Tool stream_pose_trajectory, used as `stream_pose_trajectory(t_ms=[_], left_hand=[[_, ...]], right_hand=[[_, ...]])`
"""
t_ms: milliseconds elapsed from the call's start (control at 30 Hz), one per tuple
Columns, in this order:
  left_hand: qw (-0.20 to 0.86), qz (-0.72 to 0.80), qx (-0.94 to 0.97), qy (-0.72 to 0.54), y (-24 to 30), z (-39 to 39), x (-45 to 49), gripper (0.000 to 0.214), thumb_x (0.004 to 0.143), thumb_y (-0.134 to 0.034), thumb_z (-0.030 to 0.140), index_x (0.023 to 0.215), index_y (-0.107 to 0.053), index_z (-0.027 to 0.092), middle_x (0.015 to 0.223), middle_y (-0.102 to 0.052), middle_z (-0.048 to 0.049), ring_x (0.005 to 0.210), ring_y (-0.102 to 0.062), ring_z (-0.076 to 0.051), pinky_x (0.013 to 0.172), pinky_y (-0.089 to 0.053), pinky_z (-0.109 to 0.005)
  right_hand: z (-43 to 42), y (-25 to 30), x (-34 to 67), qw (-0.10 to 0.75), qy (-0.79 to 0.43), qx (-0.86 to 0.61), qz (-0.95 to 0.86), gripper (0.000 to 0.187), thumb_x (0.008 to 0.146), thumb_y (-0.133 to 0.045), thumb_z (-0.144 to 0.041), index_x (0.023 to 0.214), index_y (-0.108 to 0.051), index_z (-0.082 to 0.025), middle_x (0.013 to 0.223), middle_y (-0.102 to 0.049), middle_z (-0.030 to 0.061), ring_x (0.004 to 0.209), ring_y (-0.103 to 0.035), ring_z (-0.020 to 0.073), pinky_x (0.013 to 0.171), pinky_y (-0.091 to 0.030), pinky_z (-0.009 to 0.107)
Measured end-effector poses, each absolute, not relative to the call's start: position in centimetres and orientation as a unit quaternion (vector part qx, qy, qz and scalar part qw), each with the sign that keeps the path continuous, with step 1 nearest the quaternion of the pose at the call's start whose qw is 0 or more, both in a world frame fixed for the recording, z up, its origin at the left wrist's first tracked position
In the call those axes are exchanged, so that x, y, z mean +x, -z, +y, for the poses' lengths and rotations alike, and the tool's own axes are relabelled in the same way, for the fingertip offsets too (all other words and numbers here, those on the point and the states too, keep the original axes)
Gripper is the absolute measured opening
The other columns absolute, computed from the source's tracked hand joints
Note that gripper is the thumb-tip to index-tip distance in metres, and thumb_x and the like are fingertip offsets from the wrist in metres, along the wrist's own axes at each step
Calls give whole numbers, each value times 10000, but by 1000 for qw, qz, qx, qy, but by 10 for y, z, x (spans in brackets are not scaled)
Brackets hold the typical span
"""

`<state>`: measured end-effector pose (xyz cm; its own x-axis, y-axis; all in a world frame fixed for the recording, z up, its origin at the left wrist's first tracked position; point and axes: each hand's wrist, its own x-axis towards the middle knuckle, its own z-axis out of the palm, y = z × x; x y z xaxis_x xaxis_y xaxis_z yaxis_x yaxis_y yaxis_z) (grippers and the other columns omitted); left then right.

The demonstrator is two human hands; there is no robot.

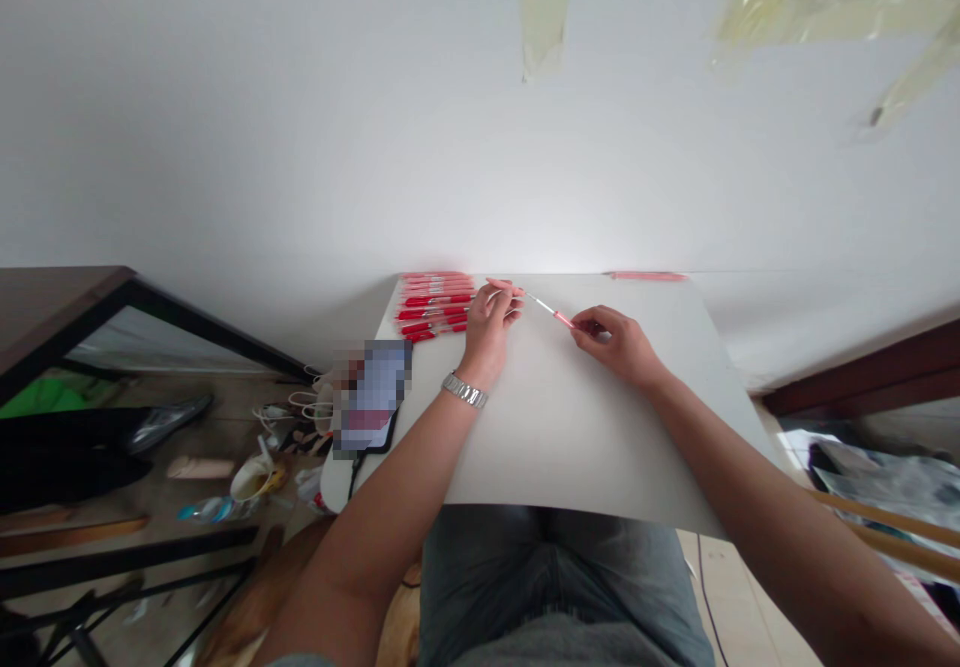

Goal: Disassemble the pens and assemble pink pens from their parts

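Note:
My left hand (489,325), with a metal watch (464,389) at its wrist, pinches a slim pink pen barrel (501,285) above the back of the white table (570,427). A thin pen refill (544,304), whitish with a red-pink section toward the right, spans the space between my hands. Its right end is closed in the fingertips of my right hand (615,342); its left end meets the barrel at my left fingers, and I cannot tell whether it is inside. Left of my left hand, several pink and red pens (435,300) lie in a row.
A phone (375,392) with a blurred screen and a cable lies at the table's left edge. A pink stick-like piece (649,276) rests by the wall at the back right. A dark-framed table (67,317) and a cup (255,477) are at the left.

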<state>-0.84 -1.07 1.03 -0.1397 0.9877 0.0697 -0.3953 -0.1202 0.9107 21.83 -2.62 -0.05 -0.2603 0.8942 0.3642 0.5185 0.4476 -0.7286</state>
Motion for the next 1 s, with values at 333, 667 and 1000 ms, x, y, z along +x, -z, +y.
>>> stream_pose_trajectory(t_ms=[333,667,1000], left_hand=[[529,395,385,-645,-9,-10,-9,283,853,-788,447,1021,-687,243,1097,-716,-43,891,-658,-119,790,-514,-233],[527,396,390,-643,-9,-11,-9,296,849,-787,444,1048,-681,252,1078,-720,-40,894,-663,-123,795,-516,-237],[533,386,386,-647,-10,-11,-9,261,847,-794,419,998,-674,244,1071,-710,-30,874,-662,-110,803,-523,-238]], right_hand=[[-27,0,217,389,-246,-465,-756,119,902,-650,-317,961,-707,-231,853,-661,34,744,-610,179,701,-500,320],[-26,2,218,390,-240,-458,-762,116,908,-646,-313,963,-704,-229,843,-653,31,732,-591,173,694,-487,318],[-27,1,217,390,-244,-458,-760,126,905,-648,-325,959,-710,-230,847,-662,38,739,-606,182,700,-500,323]])
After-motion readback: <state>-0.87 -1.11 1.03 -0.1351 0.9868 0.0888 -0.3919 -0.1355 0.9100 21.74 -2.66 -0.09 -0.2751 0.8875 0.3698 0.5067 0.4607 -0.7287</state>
